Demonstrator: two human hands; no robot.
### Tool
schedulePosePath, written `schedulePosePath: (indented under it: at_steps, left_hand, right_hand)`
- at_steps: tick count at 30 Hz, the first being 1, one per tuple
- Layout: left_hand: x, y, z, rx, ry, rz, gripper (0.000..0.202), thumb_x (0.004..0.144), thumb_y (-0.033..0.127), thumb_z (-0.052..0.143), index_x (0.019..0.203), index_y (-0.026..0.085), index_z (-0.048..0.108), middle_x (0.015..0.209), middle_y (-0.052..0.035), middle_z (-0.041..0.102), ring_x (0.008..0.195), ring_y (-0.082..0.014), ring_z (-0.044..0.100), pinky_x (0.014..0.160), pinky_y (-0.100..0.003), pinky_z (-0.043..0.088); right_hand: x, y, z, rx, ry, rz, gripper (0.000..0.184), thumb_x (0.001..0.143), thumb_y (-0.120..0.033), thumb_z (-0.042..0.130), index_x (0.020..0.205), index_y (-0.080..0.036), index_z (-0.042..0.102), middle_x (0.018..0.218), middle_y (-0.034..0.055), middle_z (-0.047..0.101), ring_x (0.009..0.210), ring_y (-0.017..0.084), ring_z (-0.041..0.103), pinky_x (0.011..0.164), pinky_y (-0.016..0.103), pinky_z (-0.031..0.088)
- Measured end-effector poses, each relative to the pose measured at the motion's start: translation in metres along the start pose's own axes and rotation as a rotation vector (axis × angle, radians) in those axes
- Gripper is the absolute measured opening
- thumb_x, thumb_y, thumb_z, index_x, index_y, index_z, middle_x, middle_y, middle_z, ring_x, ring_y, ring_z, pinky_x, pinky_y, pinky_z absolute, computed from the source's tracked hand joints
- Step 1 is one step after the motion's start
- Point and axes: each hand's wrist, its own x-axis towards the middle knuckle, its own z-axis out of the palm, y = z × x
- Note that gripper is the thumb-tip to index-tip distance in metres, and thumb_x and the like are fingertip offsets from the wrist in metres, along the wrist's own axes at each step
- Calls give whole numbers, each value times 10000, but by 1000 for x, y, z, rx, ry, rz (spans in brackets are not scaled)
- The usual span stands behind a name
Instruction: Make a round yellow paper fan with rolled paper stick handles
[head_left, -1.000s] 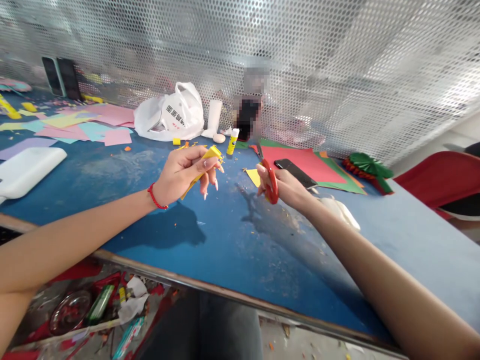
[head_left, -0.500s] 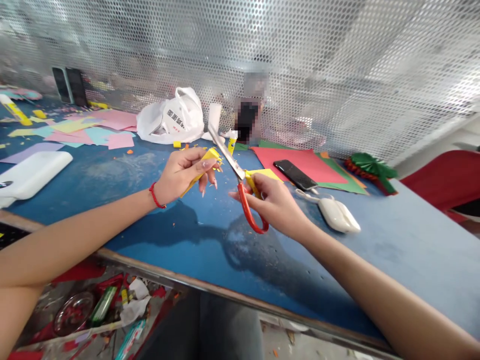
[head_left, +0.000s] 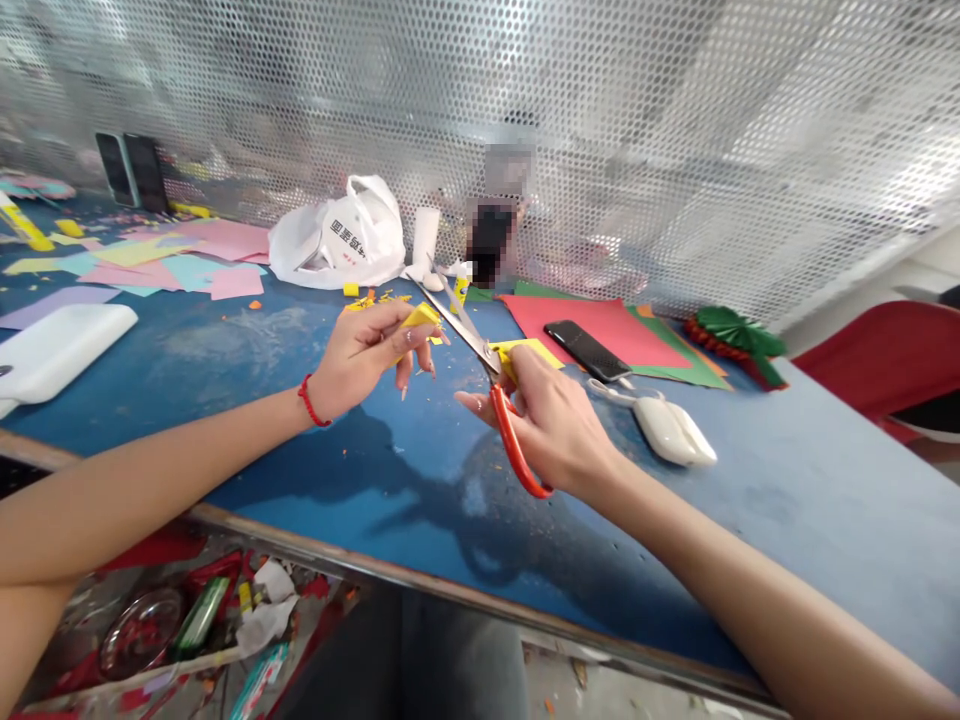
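Head view: left hand (head_left: 360,352) pinching small yellow paper (head_left: 417,320) up off the blue table (head_left: 247,350), easy to snip. Right hand (head_left: 551,425) wrapped round red scissors (head_left: 495,395), blades open, tips almost at paper.

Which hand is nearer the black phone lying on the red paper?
Right. The right hand, gripping the red-handled scissors, sits just near-left of the black phone; the left hand, pinching yellow paper, is farther left.
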Motion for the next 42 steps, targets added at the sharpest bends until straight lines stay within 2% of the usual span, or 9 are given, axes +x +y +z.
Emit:
schedulePosePath:
  at_steps: [3,11,17,21,26,32,36,39,42]
  left_hand:
    - [0,-1,0,-32,-12,29,97,956,554,740,954,479,803,752,2,743,415,-155,506,347,-343,407]
    - [-4,0,1,-49,-67,115,148,1057,414,705,957,339,783,786,19,742,440,-127,583,381,-285,470]
    - [-5,-4,-3,-17,-88,135,97,1033,446,712,1012,437,806,804,8,752,443,-158,560,373,-337,451]
    - [-6,1,-2,4,-62,27,115,1013,477,705,964,473,810,781,36,745,439,-163,578,393,-344,471]
    - [-6,7,0,18,-23,-1,152,980,507,732,875,425,806,728,16,722,404,-170,556,381,-353,461]
    - [-2,1,-2,36,-70,23,115,912,567,766,894,468,821,728,-1,734,397,-178,517,406,-409,469]
    - [-3,2,-3,65,-39,-4,153,957,556,733,1007,454,836,733,1,730,410,-168,535,414,-389,463]
    - [-4,5,-2,73,-27,-46,143,997,516,716,1004,424,825,725,14,714,421,-158,551,425,-367,457]
    - [-4,4,-4,96,-16,-76,166,988,568,707,955,426,786,656,36,656,392,-154,466,408,-362,379]
  right_hand:
    - [-2,-1,2,-19,6,-47,680,908,-941,376,798,-269,368,736,5,558,616,168,441,592,313,283]
    - [-4,-2,4,-57,-18,-53,695,915,-957,333,811,-270,348,718,-3,540,585,159,410,585,303,258]
    - [-5,1,3,-77,-4,-97,697,931,-956,286,789,-274,304,689,-4,509,558,145,342,582,303,234]
    - [-6,2,2,-146,10,-124,677,971,-915,274,779,-268,329,671,4,496,545,139,312,587,309,191]
    - [-7,2,-1,-228,-1,-145,701,1006,-878,223,783,-248,436,657,18,502,534,140,275,583,310,177]
    - [-4,0,-5,-371,-24,-156,790,1014,-869,176,788,-218,563,593,35,491,492,150,319,583,321,165]
    - [-4,6,-3,-398,-23,-137,809,1017,-870,173,760,-216,573,571,37,489,485,149,329,579,324,159]
    - [1,15,-3,-391,11,-114,778,1024,-865,250,749,-215,577,576,39,519,494,150,377,583,313,183]
    - [11,26,-7,-490,31,-41,719,1016,-841,406,812,-195,646,634,76,615,539,182,503,600,312,206]
